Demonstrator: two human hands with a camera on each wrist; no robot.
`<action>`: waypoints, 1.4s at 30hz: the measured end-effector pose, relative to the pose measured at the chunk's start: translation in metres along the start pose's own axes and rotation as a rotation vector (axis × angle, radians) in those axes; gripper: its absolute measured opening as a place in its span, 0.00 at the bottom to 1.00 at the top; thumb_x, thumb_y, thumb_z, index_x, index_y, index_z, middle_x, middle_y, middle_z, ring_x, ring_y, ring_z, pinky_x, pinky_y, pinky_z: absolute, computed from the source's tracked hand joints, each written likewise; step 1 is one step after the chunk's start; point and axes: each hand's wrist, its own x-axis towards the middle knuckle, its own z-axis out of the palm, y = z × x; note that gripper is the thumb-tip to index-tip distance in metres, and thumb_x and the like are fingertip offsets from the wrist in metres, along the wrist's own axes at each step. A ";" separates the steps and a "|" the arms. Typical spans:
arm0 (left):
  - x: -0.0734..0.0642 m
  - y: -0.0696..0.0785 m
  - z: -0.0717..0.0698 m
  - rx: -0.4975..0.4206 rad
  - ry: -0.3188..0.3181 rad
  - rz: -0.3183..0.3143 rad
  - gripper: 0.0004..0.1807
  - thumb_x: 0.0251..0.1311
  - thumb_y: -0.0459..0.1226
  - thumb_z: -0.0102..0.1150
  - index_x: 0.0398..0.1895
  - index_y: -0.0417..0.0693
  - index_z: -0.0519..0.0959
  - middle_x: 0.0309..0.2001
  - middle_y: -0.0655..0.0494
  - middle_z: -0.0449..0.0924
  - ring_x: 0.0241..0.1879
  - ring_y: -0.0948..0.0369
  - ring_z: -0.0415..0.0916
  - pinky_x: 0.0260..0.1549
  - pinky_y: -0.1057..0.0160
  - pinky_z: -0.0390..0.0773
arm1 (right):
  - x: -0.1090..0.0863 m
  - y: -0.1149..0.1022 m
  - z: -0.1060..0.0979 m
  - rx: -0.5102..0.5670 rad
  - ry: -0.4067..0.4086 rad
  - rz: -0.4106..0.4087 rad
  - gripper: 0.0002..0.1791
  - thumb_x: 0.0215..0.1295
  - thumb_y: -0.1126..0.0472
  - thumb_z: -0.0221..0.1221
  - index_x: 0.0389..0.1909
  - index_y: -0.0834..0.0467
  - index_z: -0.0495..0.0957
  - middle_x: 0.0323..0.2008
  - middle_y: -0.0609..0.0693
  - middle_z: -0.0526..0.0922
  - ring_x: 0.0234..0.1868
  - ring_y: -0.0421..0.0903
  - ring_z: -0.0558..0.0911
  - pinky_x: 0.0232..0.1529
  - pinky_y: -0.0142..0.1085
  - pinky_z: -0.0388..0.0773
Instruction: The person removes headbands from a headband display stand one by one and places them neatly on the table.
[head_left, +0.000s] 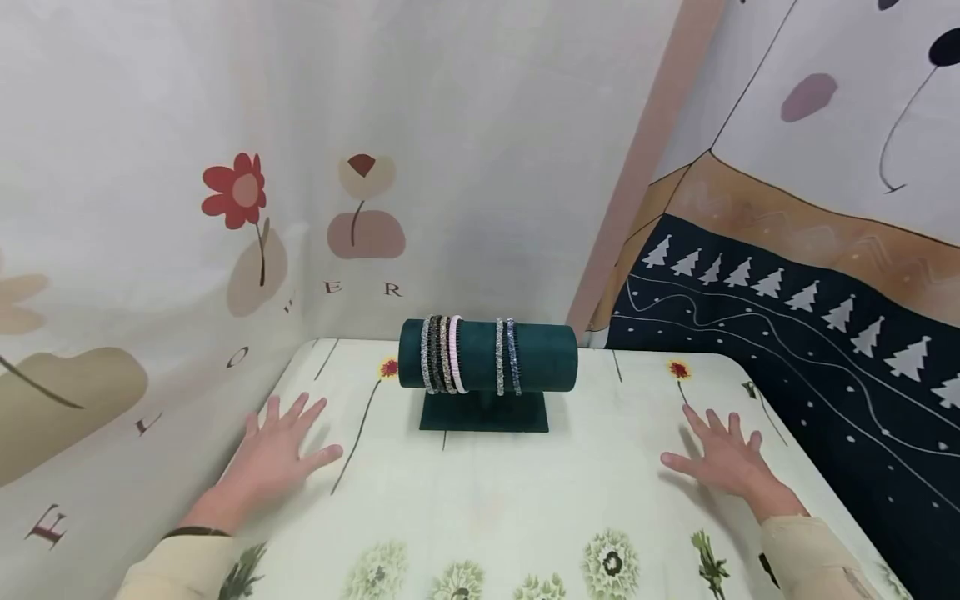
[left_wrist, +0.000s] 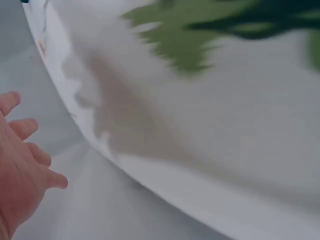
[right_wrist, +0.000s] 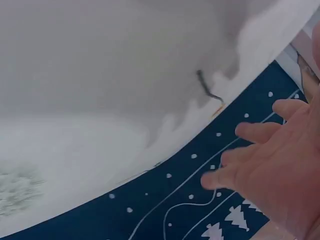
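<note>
A dark green velvet bracelet stand [head_left: 480, 412], a horizontal roll on a flat base, stands near the far edge of the table. Several beaded bracelets [head_left: 442, 354] circle the roll's left part, one of them pale pink. Two more, a silver bracelet [head_left: 500, 357] and a blue bracelet [head_left: 513, 357], sit right of its middle. My left hand [head_left: 273, 450] is spread with straight fingers over the table's left side, holding nothing. Over the right side my right hand [head_left: 723, 454] is likewise spread and holds nothing. Both hands are apart from the stand.
The table has a white cloth [head_left: 510, 492] printed with flowers. A pale curtain [head_left: 480, 167] with flower prints hangs behind and to the left. To the right hangs a dark blue fabric [head_left: 750, 350] printed with white trees.
</note>
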 end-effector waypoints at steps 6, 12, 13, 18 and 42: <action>0.045 0.037 -0.044 -0.061 0.071 0.066 0.60 0.59 0.70 0.68 0.84 0.42 0.61 0.83 0.33 0.56 0.82 0.23 0.42 0.75 0.17 0.39 | 0.036 -0.039 -0.032 0.108 -0.026 -0.035 0.67 0.65 0.22 0.61 0.86 0.64 0.47 0.81 0.77 0.53 0.80 0.83 0.49 0.73 0.81 0.52; 0.093 0.097 -0.089 -0.031 0.097 0.197 0.66 0.47 0.67 0.80 0.86 0.55 0.58 0.86 0.46 0.56 0.85 0.29 0.39 0.75 0.17 0.31 | 0.078 -0.121 -0.078 0.200 0.048 -0.166 0.62 0.68 0.28 0.64 0.89 0.53 0.42 0.87 0.64 0.49 0.86 0.73 0.46 0.78 0.76 0.52; 0.099 0.105 -0.092 -0.015 0.092 0.216 0.67 0.45 0.67 0.81 0.86 0.56 0.59 0.86 0.47 0.57 0.86 0.31 0.39 0.76 0.18 0.30 | 0.083 -0.137 -0.083 0.206 0.058 -0.203 0.61 0.68 0.30 0.65 0.89 0.51 0.43 0.87 0.62 0.50 0.87 0.71 0.45 0.78 0.77 0.51; 0.111 0.127 -0.094 0.046 0.056 0.246 0.69 0.39 0.67 0.84 0.85 0.55 0.61 0.82 0.46 0.65 0.86 0.34 0.41 0.76 0.19 0.26 | 0.091 -0.204 -0.087 0.102 0.083 -0.420 0.62 0.63 0.29 0.69 0.88 0.48 0.48 0.86 0.55 0.57 0.88 0.68 0.45 0.81 0.75 0.48; 0.116 0.124 -0.083 0.024 0.039 0.191 0.60 0.41 0.51 0.90 0.80 0.48 0.69 0.79 0.45 0.70 0.87 0.39 0.43 0.77 0.20 0.26 | 0.106 -0.252 -0.058 -0.219 0.118 -0.444 0.70 0.46 0.22 0.75 0.87 0.42 0.52 0.83 0.54 0.62 0.88 0.65 0.44 0.84 0.71 0.35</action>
